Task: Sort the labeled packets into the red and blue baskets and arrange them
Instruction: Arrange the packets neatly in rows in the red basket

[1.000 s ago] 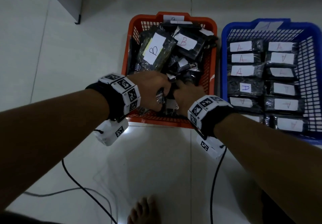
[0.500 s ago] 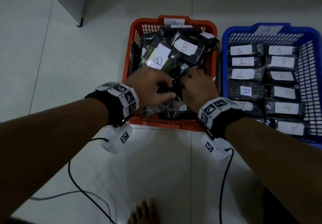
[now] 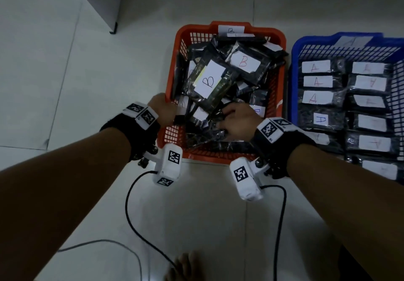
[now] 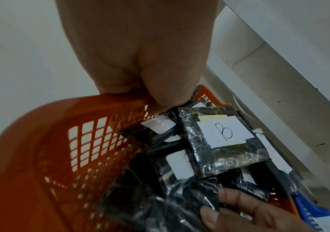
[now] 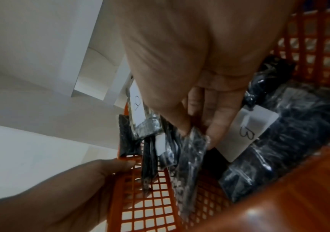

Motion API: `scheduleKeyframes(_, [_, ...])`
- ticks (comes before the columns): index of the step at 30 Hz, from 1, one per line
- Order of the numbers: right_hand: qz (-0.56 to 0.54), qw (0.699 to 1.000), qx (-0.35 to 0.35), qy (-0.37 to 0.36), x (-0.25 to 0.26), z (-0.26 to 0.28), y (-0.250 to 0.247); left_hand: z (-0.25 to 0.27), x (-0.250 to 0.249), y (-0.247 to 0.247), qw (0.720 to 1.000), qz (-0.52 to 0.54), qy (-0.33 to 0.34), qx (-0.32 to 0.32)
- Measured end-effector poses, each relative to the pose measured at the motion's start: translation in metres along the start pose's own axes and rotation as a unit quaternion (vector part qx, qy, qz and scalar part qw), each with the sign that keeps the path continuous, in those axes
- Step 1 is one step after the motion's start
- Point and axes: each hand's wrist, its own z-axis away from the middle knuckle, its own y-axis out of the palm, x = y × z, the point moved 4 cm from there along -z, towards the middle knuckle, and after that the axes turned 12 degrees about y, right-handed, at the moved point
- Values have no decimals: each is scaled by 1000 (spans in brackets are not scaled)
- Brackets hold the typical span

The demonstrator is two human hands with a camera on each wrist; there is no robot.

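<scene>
The hands, bunched together over the middle of the pile half a second earlier, had drawn apart. The left hand (image 3: 162, 111) had gone to the left rim of the red basket (image 3: 172, 136), its fingers curled over the edge and against a dark packet there; the left wrist view showed them bent around the rim, though what they gripped could not be told for certain. The right hand (image 3: 239, 121) sat inside the basket near its front, thumb and fingertips (image 5: 212, 138) pinching the top edge of a dark crinkled packet (image 5: 187, 158) that hung on edge. Around it, the B-labeled packets (image 3: 209, 81) lay heaped at all angles in the red basket. Just beside it on the right, the blue basket (image 3: 294, 66) held the A-labeled packets (image 3: 317, 81) flat in two tidy columns. Black cables (image 3: 140, 219) trailed from the wrist cameras across the white tile floor (image 3: 65, 73).
</scene>
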Motion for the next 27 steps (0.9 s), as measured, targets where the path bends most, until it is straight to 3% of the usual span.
scheduleKeyframes(3, [-15, 999, -44, -19, -7, 2, -6, -3, 4, 3, 1000, 27, -12, -7])
scheduleKeyframes(6, [-55, 998, -9, 3, -13, 3, 0, -4, 2, 9, 1000, 18, -7, 10])
scheduleKeyframes(12, [112, 993, -28, 11, -8, -11, 5, -4, 1, 13, 1000, -5, -11, 10])
scheduleKeyframes(18, [373, 911, -154, -82, 5, -3, -7, -11, 6, 14, 999, -48, -1, -9])
scheduleKeyframes(23, [378, 887, -205, -168, 2, 6, -14, -11, 4, 14, 998, -59, 8, 7])
scheduleKeyframes(27, [408, 877, -192, -167, -1, 3, -14, -11, 4, 15, 998, -63, 7, 8])
